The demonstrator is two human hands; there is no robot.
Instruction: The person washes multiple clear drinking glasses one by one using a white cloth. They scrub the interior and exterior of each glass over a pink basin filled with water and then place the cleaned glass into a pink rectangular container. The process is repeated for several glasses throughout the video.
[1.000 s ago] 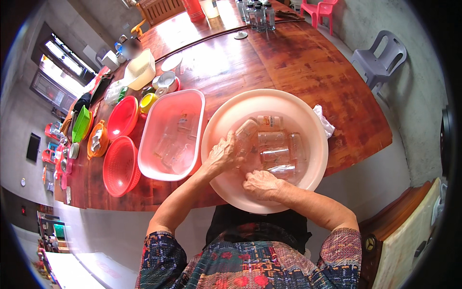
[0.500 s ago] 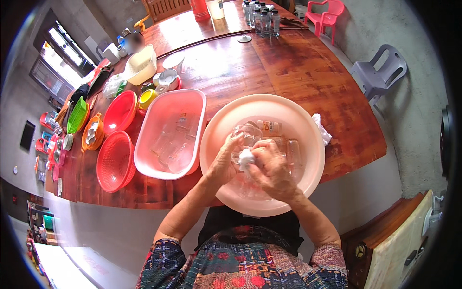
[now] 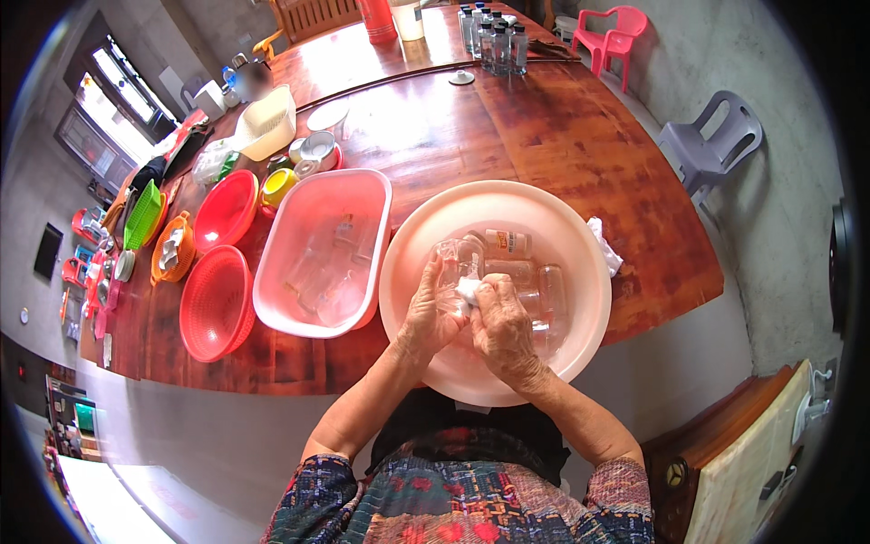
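My left hand (image 3: 430,315) grips a clear glass jar (image 3: 456,257), which is tilted over a large round pale-pink basin (image 3: 584,340). Pinched in my right hand (image 3: 504,325) is a wad of white cloth (image 3: 468,288), pressed against the jar. Other clear glass jars (image 3: 551,288) lie on their sides in the basin, beyond and beside my right hand. One jar (image 3: 504,241) bears an orange print. The fingertips of my right hand are partly hidden by the cloth.
Left of the basin stands a pink rectangular tub (image 3: 262,290) holding several glass jars. Red baskets (image 3: 217,317) are farther left, with a yellow cup (image 3: 279,185) nearby. Crumpled white tissue (image 3: 604,245) lies right of the basin. Several capped bottles (image 3: 499,50) stand at the far side.
My right hand has turned and drawn slightly lower, with the cloth shifting a little right against the jar. The jar stays in my left hand.
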